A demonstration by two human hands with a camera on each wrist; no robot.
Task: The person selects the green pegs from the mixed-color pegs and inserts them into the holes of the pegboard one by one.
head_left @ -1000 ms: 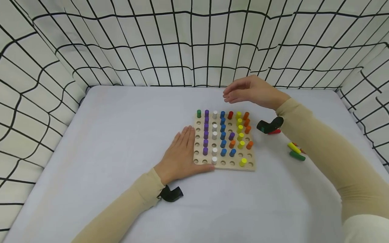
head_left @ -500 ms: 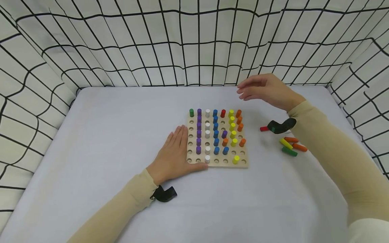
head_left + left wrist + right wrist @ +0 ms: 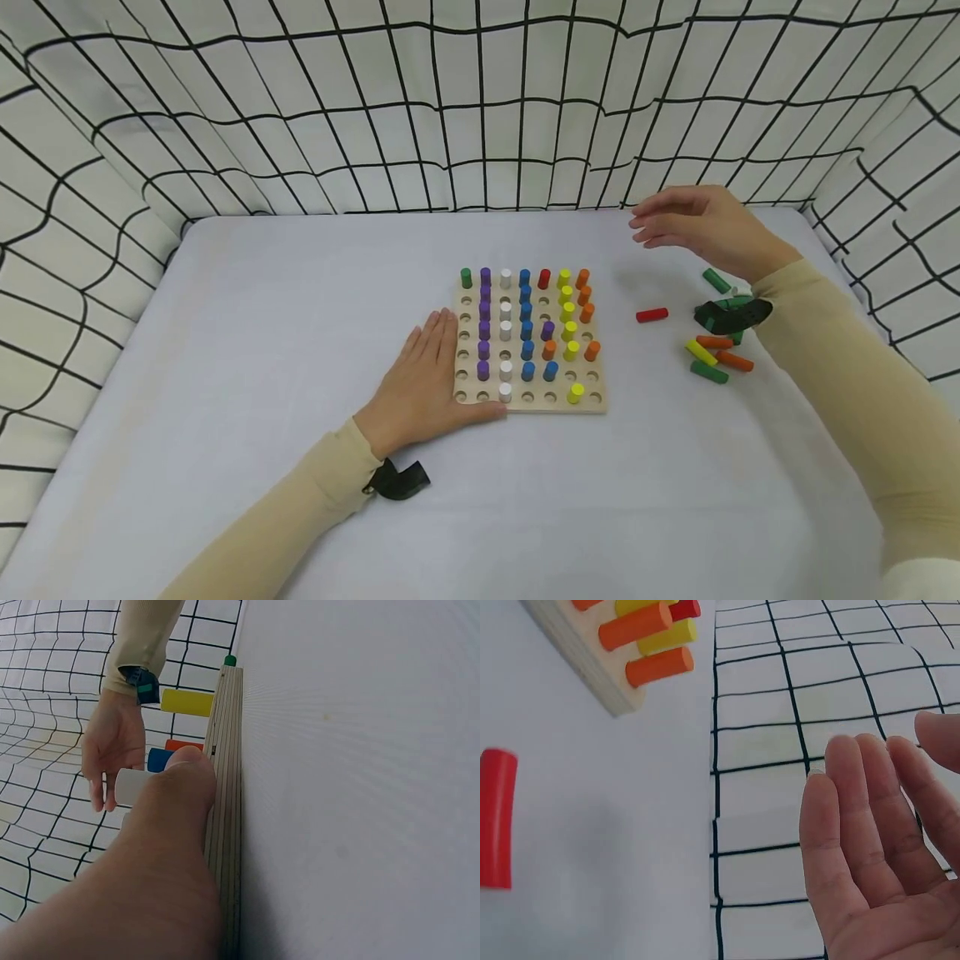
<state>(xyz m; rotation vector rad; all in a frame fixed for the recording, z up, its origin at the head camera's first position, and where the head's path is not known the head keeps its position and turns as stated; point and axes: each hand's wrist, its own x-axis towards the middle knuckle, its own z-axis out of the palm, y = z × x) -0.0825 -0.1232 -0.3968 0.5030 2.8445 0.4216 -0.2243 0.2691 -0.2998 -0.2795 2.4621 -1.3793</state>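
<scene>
A square wooden pegboard [image 3: 517,402] lies on the white table with coloured pegs standing in columns: purple, white, blue, yellow and orange, plus a green and a red peg along the far row. My left hand [image 3: 420,387] rests against its left side, fingers straight along the edge and thumb along the near edge. In the left wrist view that thumb [image 3: 176,799] touches the board's side. My right hand [image 3: 712,225] hovers beyond the board's far right, fingers loosely extended; the right wrist view shows its palm bare. A loose red peg [image 3: 652,315] lies between board and right wrist.
Right of the board lie loose pegs: orange [image 3: 735,361], yellow [image 3: 701,352] and several green ones, including a near green peg [image 3: 709,372]. My right wrist strap [image 3: 733,317] partly covers the pile. White walls with a black grid [image 3: 480,108] enclose the table.
My right hand has moved right, away from above the board's far side, uncovering the red peg and more loose pegs. The left hand stays at the board; the head view has shifted slightly.
</scene>
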